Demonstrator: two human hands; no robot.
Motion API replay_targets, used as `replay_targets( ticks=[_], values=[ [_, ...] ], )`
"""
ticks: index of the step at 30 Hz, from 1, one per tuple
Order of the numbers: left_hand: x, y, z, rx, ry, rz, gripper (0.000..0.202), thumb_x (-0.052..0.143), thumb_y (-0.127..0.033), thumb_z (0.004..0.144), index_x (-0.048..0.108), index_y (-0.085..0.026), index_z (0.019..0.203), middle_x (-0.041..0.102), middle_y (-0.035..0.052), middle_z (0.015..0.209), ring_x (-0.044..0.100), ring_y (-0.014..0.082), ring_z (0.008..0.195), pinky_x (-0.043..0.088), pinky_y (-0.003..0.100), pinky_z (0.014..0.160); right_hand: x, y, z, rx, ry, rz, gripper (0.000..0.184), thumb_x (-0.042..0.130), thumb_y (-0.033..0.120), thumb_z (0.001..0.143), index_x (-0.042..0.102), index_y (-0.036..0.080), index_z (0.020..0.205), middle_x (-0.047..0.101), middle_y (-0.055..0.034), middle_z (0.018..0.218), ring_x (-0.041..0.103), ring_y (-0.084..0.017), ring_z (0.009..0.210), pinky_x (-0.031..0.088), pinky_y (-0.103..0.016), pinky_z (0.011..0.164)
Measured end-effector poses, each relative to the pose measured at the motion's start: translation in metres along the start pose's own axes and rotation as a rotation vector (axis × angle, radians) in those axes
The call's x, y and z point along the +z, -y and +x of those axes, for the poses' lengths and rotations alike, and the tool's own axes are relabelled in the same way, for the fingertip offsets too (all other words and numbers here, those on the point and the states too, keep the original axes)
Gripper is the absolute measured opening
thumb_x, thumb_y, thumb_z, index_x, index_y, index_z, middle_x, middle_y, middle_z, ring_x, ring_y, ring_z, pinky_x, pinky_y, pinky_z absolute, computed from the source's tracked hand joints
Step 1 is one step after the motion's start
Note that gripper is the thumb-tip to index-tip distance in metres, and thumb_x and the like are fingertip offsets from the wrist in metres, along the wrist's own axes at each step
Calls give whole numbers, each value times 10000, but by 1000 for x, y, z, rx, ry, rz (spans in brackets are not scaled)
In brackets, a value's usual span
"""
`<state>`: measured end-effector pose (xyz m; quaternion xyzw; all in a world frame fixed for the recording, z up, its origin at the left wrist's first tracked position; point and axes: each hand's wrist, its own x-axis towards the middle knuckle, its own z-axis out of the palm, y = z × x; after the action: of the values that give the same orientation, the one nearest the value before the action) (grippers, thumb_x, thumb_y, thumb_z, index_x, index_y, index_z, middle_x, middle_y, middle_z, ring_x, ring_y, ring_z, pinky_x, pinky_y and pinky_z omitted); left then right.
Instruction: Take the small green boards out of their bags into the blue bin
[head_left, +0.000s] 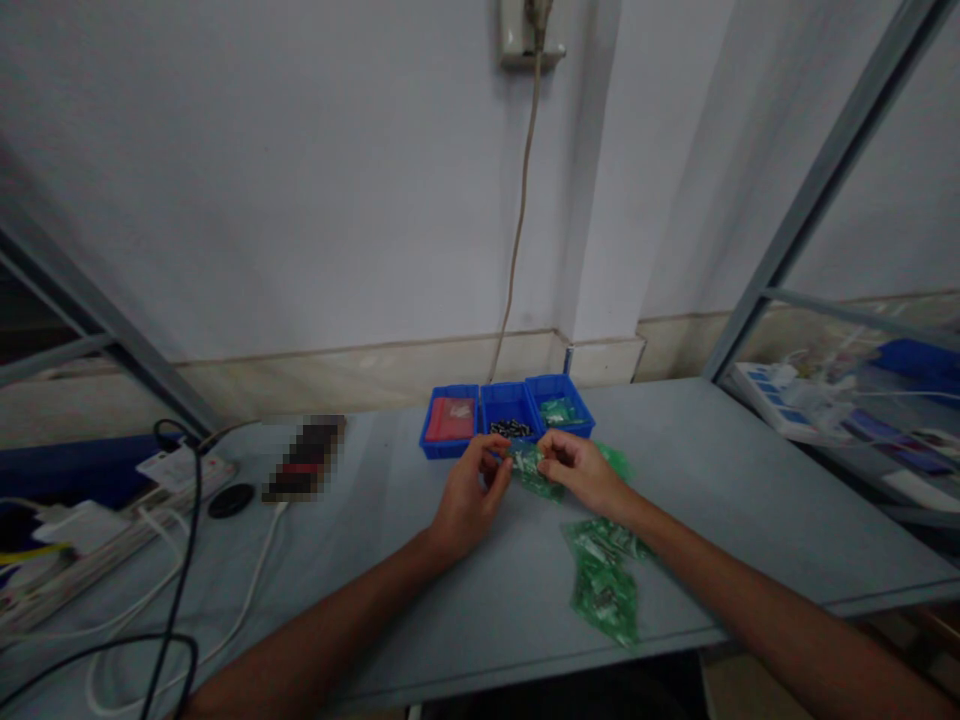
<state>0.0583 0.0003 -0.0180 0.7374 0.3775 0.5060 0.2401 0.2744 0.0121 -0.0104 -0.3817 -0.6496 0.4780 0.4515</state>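
Note:
A small green plastic bag (536,478) is stretched between my hands, just in front of the blue bins. My left hand (471,495) is closed, its thumb and fingertips pinching the bag's left edge. From the other side, my right hand (589,475) pinches the bag's upper right part. Behind my hands stand three blue bins side by side. The left bin (426,438) holds red bags, the middle bin (504,398) small dark and silvery parts, and the right bin (581,410) green packets. More green bags (606,585) with small parts inside lie beside my right forearm.
On the left lie a blurred-out phone-like object (306,460), a round black disc (231,500), a power strip (82,560) and tangled cables. Metal frame posts rise on both sides. A second power strip (780,400) is at the right, and a cord (519,220) hangs down the wall.

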Motion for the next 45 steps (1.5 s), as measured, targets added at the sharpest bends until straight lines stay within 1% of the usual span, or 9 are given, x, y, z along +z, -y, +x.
replay_targets(
  ticks=[4, 9, 17, 22, 26, 32, 35, 41, 45],
  values=[
    [0, 0, -1, 25, 21, 23, 225, 609, -214, 1012, 596, -210, 1237, 610, -20, 830, 562, 129, 691, 469, 252, 696, 1, -1, -1, -33, 26, -16, 241, 723, 368, 844, 542, 216, 800, 450, 69, 682, 394, -120, 604, 286, -247, 570],
    [0, 1, -1, 29, 39, 17, 224, 595, -219, 1020, 588, -211, 1244, 620, -15, 863, 567, 128, 710, 467, 250, 709, 1, -2, -2, -29, 71, 31, 308, 758, 431, 855, 547, 211, 808, 449, 70, 669, 385, -116, 589, 284, -251, 561],
    [-1, -1, -1, 10, 57, 2, 219, 588, -230, 1031, 591, -201, 1248, 575, -24, 799, 562, 138, 701, 464, 262, 701, 1, 5, -2, 21, 123, 162, 412, 849, 532, 813, 608, 198, 834, 568, 43, 684, 500, -123, 599, 364, -257, 582],
    [-2, -3, -1, 16, 53, 14, 206, 586, -226, 1029, 599, -203, 1234, 563, -27, 780, 566, 140, 707, 462, 262, 704, 2, 12, -5, 40, 133, 170, 409, 875, 511, 808, 619, 192, 826, 580, 43, 674, 499, -112, 593, 365, -250, 571],
    [-2, -5, 0, 9, 42, 18, 205, 589, -227, 1027, 597, -199, 1230, 594, -17, 805, 573, 138, 703, 461, 260, 696, 2, 10, -3, 51, 96, 161, 423, 887, 517, 784, 615, 194, 813, 560, 55, 645, 494, -109, 570, 362, -247, 553],
    [-1, -4, -1, 21, 27, 22, 187, 588, -230, 1029, 605, -201, 1212, 594, -20, 797, 576, 135, 698, 466, 254, 695, 3, 10, 0, 31, 31, 152, 396, 877, 499, 787, 610, 207, 808, 591, 48, 654, 538, -124, 585, 402, -255, 572],
    [-1, -2, 0, 21, 13, 28, 187, 593, -234, 1027, 607, -206, 1211, 625, -10, 841, 584, 131, 703, 469, 248, 690, 2, 10, 1, 35, 1, 175, 405, 885, 498, 774, 599, 213, 799, 583, 60, 654, 550, -120, 582, 409, -251, 578],
    [-1, 0, 0, 18, 17, 32, 182, 581, -237, 1034, 612, -216, 1212, 624, -13, 835, 593, 139, 713, 482, 261, 719, 2, 7, 0, 50, 85, 209, 366, 894, 446, 800, 624, 202, 844, 665, 33, 672, 603, -132, 618, 441, -259, 613],
    [-1, 0, 0, 6, 19, 30, 180, 573, -243, 1039, 616, -219, 1212, 601, -19, 817, 589, 142, 719, 475, 264, 723, 2, 9, -1, 47, 77, 244, 372, 910, 419, 798, 610, 200, 810, 654, 39, 666, 597, -123, 616, 442, -252, 613]
  ],
)
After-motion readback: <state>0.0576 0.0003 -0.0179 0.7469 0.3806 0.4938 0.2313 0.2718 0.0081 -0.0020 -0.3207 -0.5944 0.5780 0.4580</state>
